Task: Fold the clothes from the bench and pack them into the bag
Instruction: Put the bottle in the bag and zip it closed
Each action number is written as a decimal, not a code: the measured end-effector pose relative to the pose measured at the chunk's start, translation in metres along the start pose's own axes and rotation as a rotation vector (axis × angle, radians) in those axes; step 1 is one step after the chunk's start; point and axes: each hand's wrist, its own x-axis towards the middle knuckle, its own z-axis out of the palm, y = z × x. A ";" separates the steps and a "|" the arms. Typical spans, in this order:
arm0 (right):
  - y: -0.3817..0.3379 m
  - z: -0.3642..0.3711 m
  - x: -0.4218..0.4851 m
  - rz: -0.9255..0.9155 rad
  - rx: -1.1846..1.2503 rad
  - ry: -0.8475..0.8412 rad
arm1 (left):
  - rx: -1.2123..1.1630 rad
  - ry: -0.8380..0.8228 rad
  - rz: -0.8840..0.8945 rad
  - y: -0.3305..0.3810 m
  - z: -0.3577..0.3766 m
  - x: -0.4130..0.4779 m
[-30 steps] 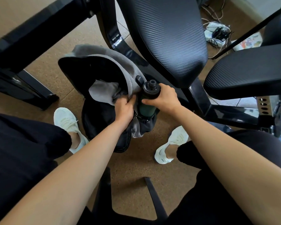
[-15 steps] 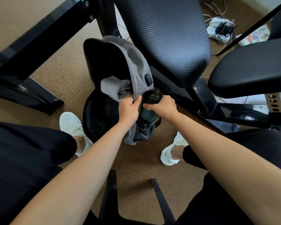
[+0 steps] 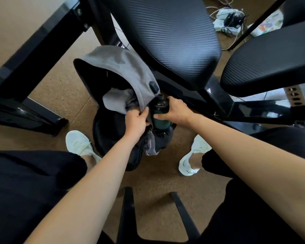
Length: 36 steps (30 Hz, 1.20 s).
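Observation:
A grey and black backpack (image 3: 123, 67) stands open on the floor between my feet, its flap raised. Grey folded clothing (image 3: 116, 101) shows inside its mouth. My left hand (image 3: 136, 120) pinches the bag's grey edge by the opening. My right hand (image 3: 174, 110) is wrapped around a dark green bottle (image 3: 161, 117) with a black cap, which stands upright in the bag's side pocket. The black padded bench (image 3: 165, 36) rises just behind the bag.
A second black pad (image 3: 271, 60) sits to the right on a black metal frame (image 3: 253, 110). Another black frame (image 3: 25, 67) runs along the left. A power strip with cables (image 3: 227, 18) lies on the cork floor at the back. My white shoes (image 3: 79, 143) flank the bag.
The bag's flap has lifted and swung toward the bench. My hands keep their holds on the bag edge and the bottle, which sits lower in the side pocket.

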 end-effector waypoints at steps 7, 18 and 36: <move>0.008 0.005 0.004 -0.032 -0.076 -0.055 | 0.006 0.056 0.069 -0.005 0.004 -0.003; 0.024 0.012 -0.003 -0.063 -0.042 0.019 | -0.027 0.059 0.037 -0.010 0.008 0.001; 0.024 -0.007 0.000 -0.170 -0.235 -0.123 | -0.010 -0.036 -0.003 -0.007 0.010 0.010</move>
